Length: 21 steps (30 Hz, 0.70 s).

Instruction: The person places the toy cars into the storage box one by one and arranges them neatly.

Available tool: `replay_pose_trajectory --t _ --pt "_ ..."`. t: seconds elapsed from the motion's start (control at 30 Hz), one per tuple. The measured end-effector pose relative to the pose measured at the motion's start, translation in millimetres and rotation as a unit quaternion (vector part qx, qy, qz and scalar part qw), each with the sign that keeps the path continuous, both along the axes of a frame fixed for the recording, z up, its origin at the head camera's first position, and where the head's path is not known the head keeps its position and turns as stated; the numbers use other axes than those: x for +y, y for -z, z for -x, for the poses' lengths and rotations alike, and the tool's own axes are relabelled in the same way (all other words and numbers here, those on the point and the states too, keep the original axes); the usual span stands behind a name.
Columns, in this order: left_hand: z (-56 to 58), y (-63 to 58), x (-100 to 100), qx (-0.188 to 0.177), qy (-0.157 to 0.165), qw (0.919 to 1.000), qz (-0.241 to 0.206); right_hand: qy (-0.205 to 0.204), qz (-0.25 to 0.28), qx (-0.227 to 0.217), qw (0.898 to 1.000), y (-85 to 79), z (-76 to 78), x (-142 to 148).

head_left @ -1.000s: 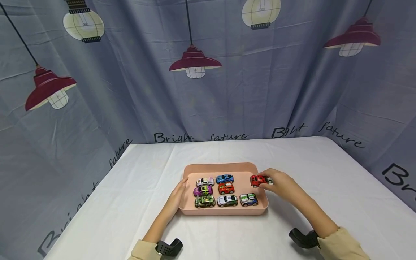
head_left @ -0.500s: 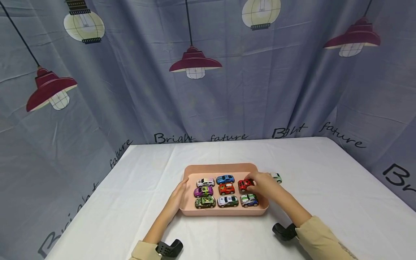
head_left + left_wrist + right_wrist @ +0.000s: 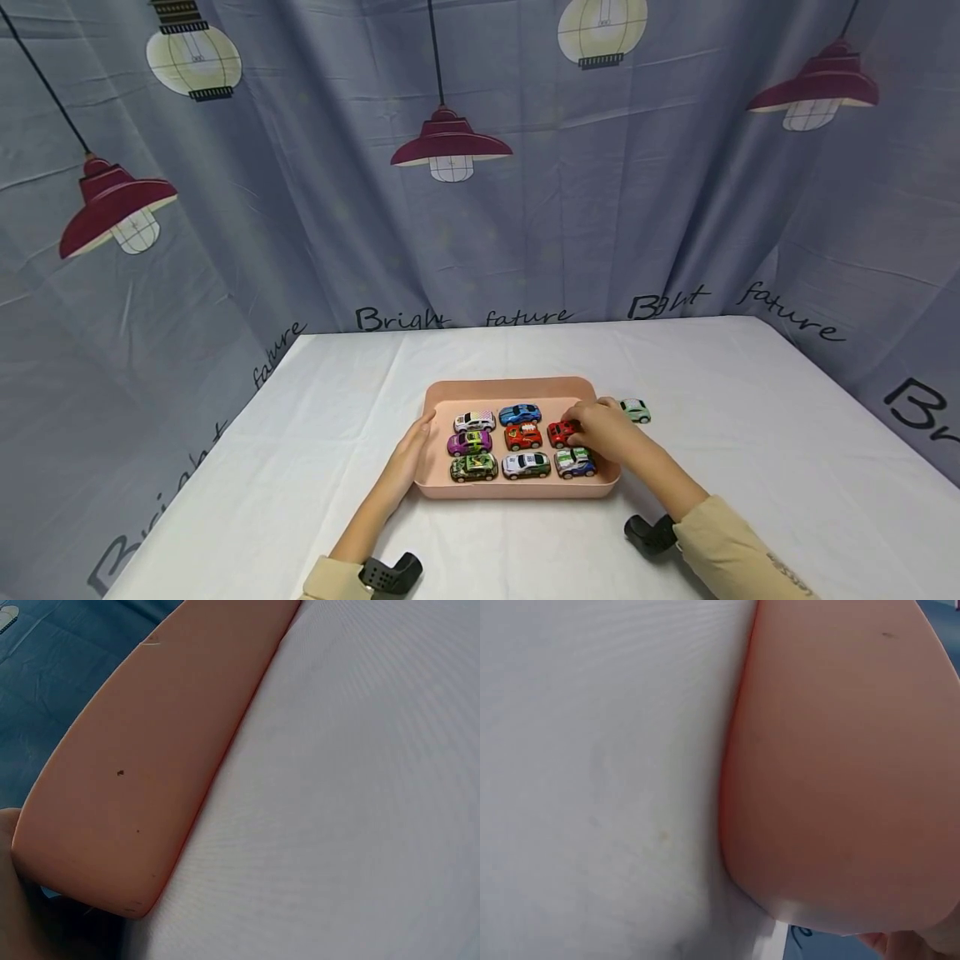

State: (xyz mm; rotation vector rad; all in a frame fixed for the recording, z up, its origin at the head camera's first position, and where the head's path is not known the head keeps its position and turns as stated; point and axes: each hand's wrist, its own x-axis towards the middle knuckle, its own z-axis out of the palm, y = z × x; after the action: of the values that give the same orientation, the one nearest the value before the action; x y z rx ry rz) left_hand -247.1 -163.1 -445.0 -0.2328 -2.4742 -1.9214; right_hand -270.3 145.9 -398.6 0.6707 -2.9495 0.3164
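Note:
A pink tray [image 3: 517, 492] holds several small toy cars in rough rows. My left hand [image 3: 408, 450] grips the tray's left side, with the thumb at the rim; its other fingers are mostly hidden. In the tray's right part my right hand [image 3: 606, 429] pinches a red toy car [image 3: 559, 432], whose right end the fingers cover. Just in front of that car sits a white, green and blue toy car [image 3: 575, 462]. To its left is a red-orange toy car [image 3: 522, 435]. The left wrist view shows the tray's outer wall [image 3: 150, 765] close up.
Outside the tray, a mint green toy car [image 3: 636, 409] stands on the white tablecloth [image 3: 337, 400], just behind my right hand. Inside the tray are also a blue car [image 3: 520, 413], a purple car [image 3: 469, 442] and a camouflage car [image 3: 474, 467]. A grey-blue curtain [image 3: 525, 233] hangs behind the table.
My right hand has carried the red toy car left, from over the tray's right rim down into the tray. The mint green car has come into view behind it. My left hand stays put.

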Motion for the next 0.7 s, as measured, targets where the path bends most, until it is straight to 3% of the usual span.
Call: replay_pose_trajectory --t 0.3,0.7 --pt "-0.7 -2.3 1 -0.001 -0.002 1.0000 0.004 0.008 0.022 0.007 1.000 -7.5 -5.7 8" --pt "-1.3 -2.7 1 -0.005 -0.008 0.9999 0.008 0.017 0.074 0.074 0.994 -16.7 -23.8 34"
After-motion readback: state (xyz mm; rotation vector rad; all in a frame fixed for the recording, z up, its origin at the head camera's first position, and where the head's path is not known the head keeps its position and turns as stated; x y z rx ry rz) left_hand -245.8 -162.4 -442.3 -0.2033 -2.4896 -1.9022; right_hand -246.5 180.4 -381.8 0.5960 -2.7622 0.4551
